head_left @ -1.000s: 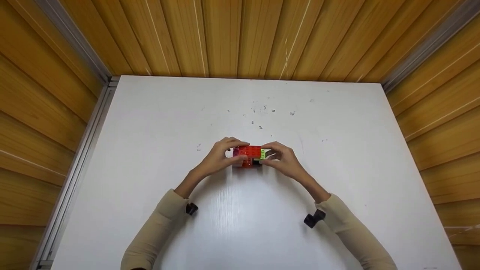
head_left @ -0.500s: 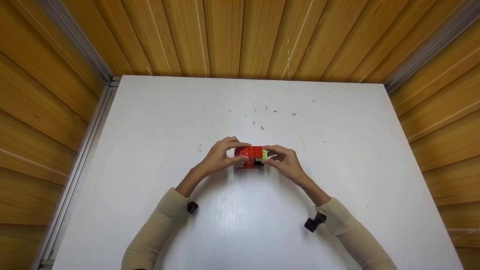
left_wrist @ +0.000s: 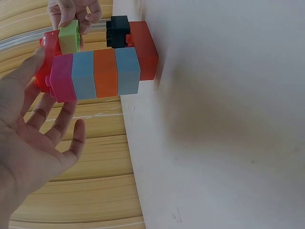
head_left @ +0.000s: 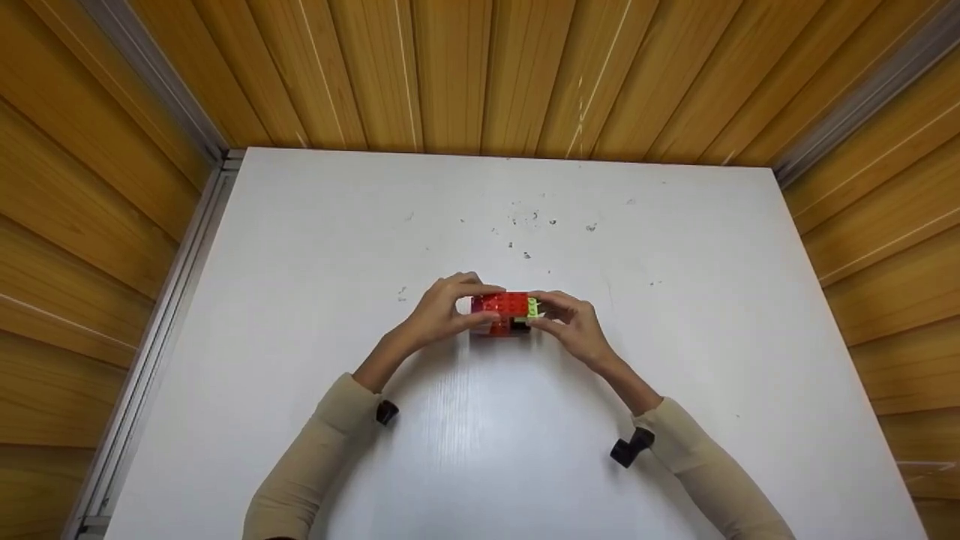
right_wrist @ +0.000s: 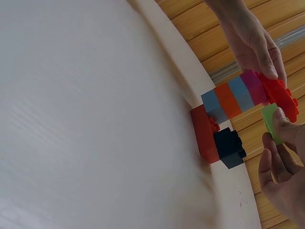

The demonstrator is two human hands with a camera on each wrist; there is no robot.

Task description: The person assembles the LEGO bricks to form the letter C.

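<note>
A toy-brick tower stands on the table between the hands. Its long red base brick (left_wrist: 146, 52) bears a black brick (right_wrist: 229, 148) at one end. From the other end rises a column of a blue brick (left_wrist: 127, 71), an orange brick (left_wrist: 105, 74), another blue brick (left_wrist: 83, 76) and a pink brick (left_wrist: 63, 78). Across the top lies a long red brick (head_left: 514, 303), held by my left hand (head_left: 437, 316) between thumb and fingers. My right hand (head_left: 579, 330) pinches a lime-green brick (right_wrist: 270, 121) at the free end of the top brick, above the black one.
The white table (head_left: 480, 420) has dark specks beyond the tower. Wooden slatted walls (head_left: 450, 75) border the table at the back and sides. A black wrist camera (head_left: 631, 448) hangs at the right cuff, another black camera (head_left: 387, 412) at the left.
My right hand has dipped slightly, still pinching the lime-green brick. The left hand keeps its hold on the top red brick. The whole head view has shifted a little.
</note>
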